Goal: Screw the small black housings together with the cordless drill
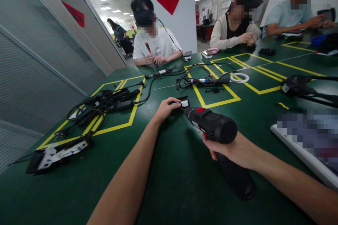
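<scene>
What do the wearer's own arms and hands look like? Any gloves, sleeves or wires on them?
Plain human ones. The left hand and right hand wear no gloves, and both forearms are bare: no sleeves, watches, bands, cables or markings show. Some of the right hand's fingers are hidden, so I can't rule out rings there.

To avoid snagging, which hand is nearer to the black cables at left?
Left: left hand sits right of the black cables; right hand, gripping the power drill, is farther right.
</scene>
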### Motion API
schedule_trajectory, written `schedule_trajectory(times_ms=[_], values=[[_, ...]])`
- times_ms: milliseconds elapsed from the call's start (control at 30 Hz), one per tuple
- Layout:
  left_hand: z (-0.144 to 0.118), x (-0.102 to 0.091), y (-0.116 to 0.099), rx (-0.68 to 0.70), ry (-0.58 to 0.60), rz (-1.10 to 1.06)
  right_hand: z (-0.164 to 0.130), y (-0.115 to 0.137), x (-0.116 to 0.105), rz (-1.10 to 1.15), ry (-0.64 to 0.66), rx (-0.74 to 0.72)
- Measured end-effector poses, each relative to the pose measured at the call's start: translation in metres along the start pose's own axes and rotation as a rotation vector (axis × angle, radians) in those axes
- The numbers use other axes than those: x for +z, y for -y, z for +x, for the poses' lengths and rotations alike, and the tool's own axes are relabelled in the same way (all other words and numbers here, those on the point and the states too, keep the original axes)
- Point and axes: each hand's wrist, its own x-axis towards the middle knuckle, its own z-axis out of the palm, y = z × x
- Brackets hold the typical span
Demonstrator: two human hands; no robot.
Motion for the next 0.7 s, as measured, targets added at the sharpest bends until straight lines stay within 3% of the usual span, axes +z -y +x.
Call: schedule_trajectory(times_ms=[700], values=[[0.0,0.0009,0.0,0.015,-0.016,0.016,-0.0011,0.0038,-0.0005,0.007,0.011,-0.007]])
